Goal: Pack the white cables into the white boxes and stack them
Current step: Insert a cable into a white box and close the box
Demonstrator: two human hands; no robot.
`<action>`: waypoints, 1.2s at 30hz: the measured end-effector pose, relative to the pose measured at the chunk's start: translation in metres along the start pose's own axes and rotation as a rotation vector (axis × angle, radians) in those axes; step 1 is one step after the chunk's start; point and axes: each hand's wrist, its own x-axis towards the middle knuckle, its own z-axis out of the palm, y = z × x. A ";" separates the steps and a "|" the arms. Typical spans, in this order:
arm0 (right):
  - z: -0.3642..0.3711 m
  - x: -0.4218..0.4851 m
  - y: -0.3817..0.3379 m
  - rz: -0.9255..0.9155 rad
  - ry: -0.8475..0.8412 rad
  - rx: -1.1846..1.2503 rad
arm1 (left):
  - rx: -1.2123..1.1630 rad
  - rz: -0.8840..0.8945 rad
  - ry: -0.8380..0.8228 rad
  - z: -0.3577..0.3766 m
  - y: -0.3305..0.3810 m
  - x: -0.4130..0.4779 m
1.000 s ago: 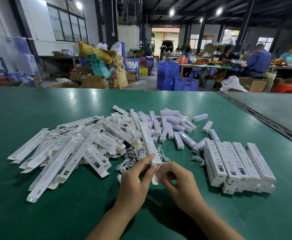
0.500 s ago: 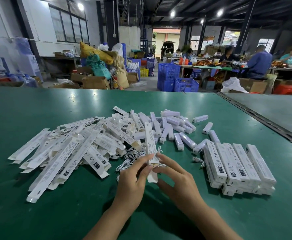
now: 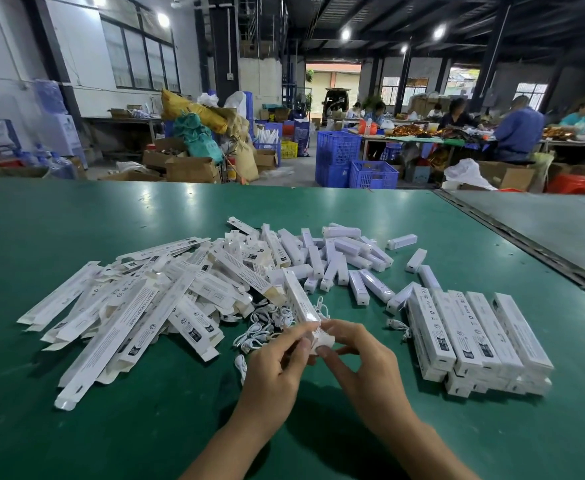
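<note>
- Holding one long white box (image 3: 298,303) off the green table (image 3: 76,427), both hands meet at its near end, while its far end points away and slightly to the left.
- The left hand (image 3: 277,368) pinches the near end of the box between thumb and forefinger, with the other fingers curled beneath.
- The right hand (image 3: 363,368) has its fingers bent around the same end, the thumb and fingertips pressing on the small end flap.
- Whether a cable is already inside the held box cannot be told.
- The loose white cables (image 3: 263,327) lie in a tangle on the table just beyond the left hand, partly under the held box.
- One more cable (image 3: 398,325) lies apart, just beside the left edge of the stack.
- A broad heap of flat boxes (image 3: 145,306), unfolded and overlapping, spreads to the left of the cables.
- A stack of closed boxes (image 3: 474,334) sits to the right of the hands, laid side by side in more than one layer.
- Short white blocks (image 3: 336,258) lie scattered behind the cables, between the heap and the stack.
- Beyond the table stand blue crates (image 3: 339,157), and people (image 3: 516,133) sit at a far bench on the right.
</note>
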 end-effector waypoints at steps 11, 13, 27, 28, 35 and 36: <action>-0.001 0.001 0.001 -0.059 -0.030 0.015 | 0.004 0.014 0.034 -0.001 0.007 -0.001; -0.001 0.002 0.001 -0.068 -0.031 0.008 | 0.000 0.017 0.031 -0.001 0.008 -0.001; -0.006 -0.002 -0.002 0.126 0.024 0.092 | 0.027 0.112 -0.087 -0.003 0.010 -0.002; -0.005 -0.002 -0.003 0.124 0.030 0.076 | 0.033 0.118 -0.087 -0.002 0.009 -0.002; -0.012 0.000 -0.001 0.065 -0.102 0.157 | -0.065 0.149 -0.122 0.000 0.015 -0.002; -0.014 0.000 0.001 0.079 -0.126 0.118 | -0.138 0.095 -0.117 -0.003 0.016 -0.001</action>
